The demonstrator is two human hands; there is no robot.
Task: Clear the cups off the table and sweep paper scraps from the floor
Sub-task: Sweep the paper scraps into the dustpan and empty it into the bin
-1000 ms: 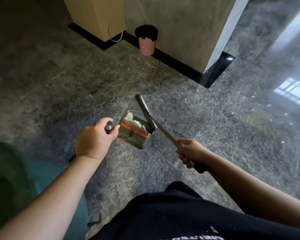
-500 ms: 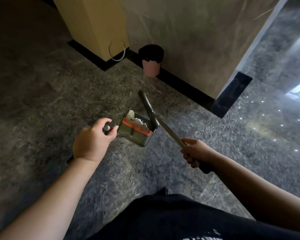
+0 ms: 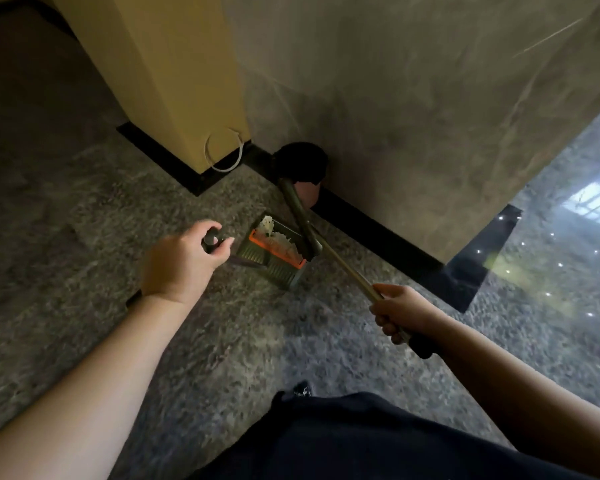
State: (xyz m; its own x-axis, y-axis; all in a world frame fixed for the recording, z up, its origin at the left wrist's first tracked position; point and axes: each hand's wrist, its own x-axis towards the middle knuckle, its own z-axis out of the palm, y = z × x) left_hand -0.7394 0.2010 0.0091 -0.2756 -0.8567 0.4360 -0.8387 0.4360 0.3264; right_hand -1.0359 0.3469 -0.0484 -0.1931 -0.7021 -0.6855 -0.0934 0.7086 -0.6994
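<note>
My left hand [image 3: 182,259] grips the dark handle end of a green dustpan [image 3: 278,259] with an orange strip, held above the grey stone floor. White paper scraps [image 3: 274,233] lie inside the pan. My right hand [image 3: 400,313] grips the long metal handle of a broom [image 3: 340,265]; its dark head [image 3: 297,209] reaches past the pan's right edge toward a small pink bin [image 3: 307,192] with a black bag liner. The bin stands against the wall's black skirting, just beyond the dustpan.
A yellow pillar [image 3: 174,74] with a white cord loop [image 3: 224,155] at its base rises at the back left. A grey marbled wall [image 3: 413,109] runs right and ends at a corner. Glossy floor with reflections [image 3: 551,258] opens to the right. My dark trousers fill the bottom.
I have come closer to the wall and bin; both fill more of the view. The dustpan and broom head have moved up to the bin. Both grips are unchanged.
</note>
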